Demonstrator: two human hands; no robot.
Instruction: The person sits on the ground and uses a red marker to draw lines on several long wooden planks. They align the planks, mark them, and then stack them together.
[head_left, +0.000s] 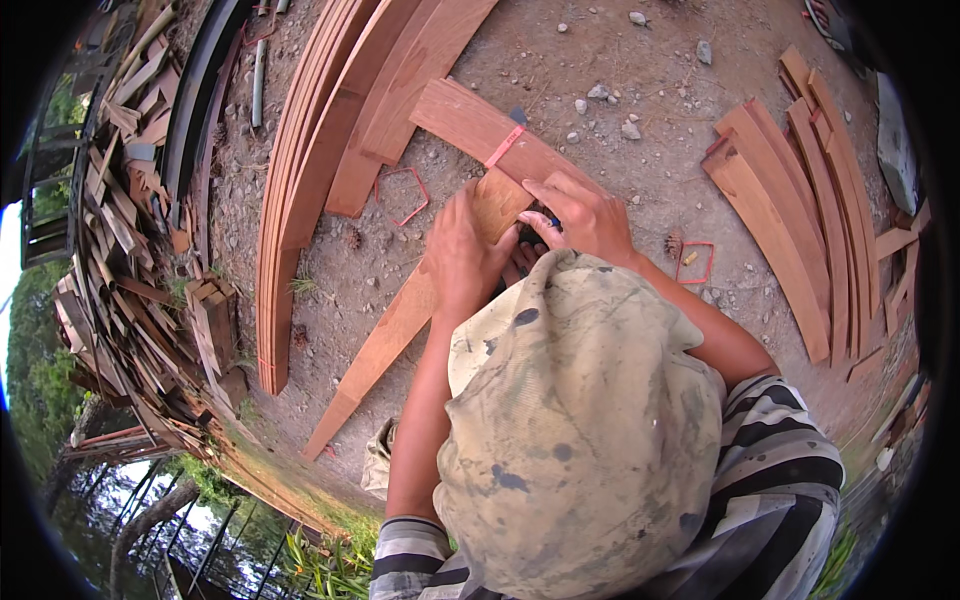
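Observation:
My left hand (469, 247) grips a long reddish wooden board (382, 330) that runs down to the lower left, with the thumb on its near side. My right hand (581, 217) rests with its fingers at the end of that board, beside a wider wooden board (457, 112) lying crosswise. A pink strap (505, 146) bearing writing goes around the wider board. Something dark, partly hidden, lies between my hands. My camouflage cap (577, 420) covers what is below them.
Stacked long boards (300, 202) lie at the left, more boards (780, 225) at the right. Red strap loops (401, 196) lie on stony ground. A scrap wood pile (127, 300) stands far left. Part of a person's foot (819, 16) shows at the upper right.

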